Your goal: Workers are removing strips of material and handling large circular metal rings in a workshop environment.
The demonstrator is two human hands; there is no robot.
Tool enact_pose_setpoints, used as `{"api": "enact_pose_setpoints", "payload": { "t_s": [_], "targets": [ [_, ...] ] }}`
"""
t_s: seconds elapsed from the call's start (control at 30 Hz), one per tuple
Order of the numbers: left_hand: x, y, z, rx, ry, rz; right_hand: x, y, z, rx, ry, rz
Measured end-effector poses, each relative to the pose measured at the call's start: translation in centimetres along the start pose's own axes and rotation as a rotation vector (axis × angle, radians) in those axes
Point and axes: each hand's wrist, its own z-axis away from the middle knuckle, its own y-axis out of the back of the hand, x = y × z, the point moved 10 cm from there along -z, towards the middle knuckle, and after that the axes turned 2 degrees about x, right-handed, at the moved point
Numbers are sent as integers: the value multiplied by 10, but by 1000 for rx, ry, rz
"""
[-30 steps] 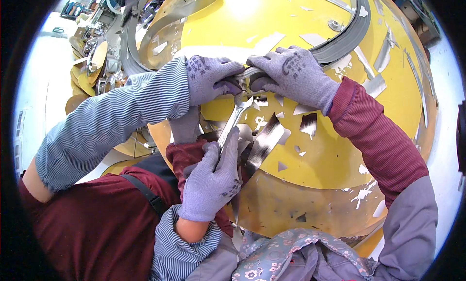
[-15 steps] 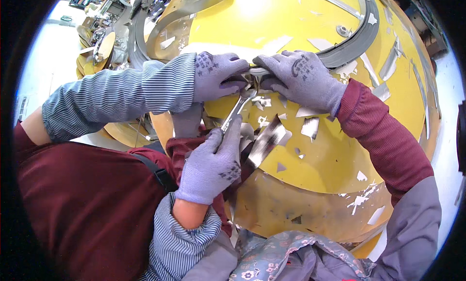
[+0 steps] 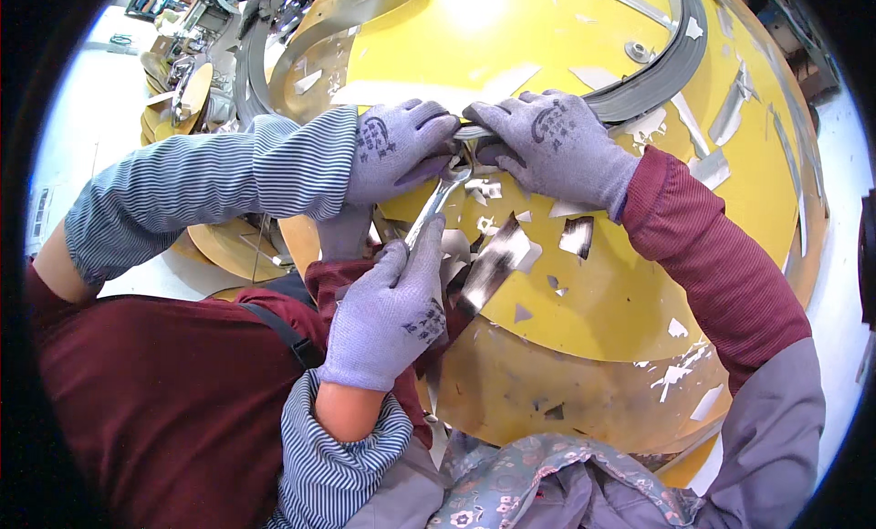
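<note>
My right hand [image 3: 566,150], in a lavender knit glove and maroon sleeve, is closed over a dark grey curved band [image 3: 659,89] at its near end. My left hand [image 3: 345,232] shows only as a strip of glove beneath a co-worker's forearm; its fingers are hidden. The co-worker's left hand [image 3: 397,150], also gloved, faces mine across the band end. In their right hand [image 3: 388,314] is a silver open-end wrench [image 3: 431,209], its jaw up at the small metal part between the gloves, which I cannot make out.
A big round yellow sheet [image 3: 602,301] carries torn silvery scraps [image 3: 497,266] and a small metal disc [image 3: 638,52]. The co-worker's maroon-clad body [image 3: 164,383] crowds my left side. Round plates [image 3: 187,95] and clutter stand at the far left.
The view has shifted slightly. The co-worker's far hand has drawn a little to the left; my right hand and the wrench keep nearly the same places.
</note>
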Motion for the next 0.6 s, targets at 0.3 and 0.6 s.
{"api": "enact_pose_setpoints", "payload": {
  "t_s": [0.3,0.6],
  "targets": [
    [-26,13,3,49,139,390,-4,13,-7,44,-9,-3],
    [-18,15,-1,38,114,301,11,-8,-9,-96,-112,-103]
  ]
}}
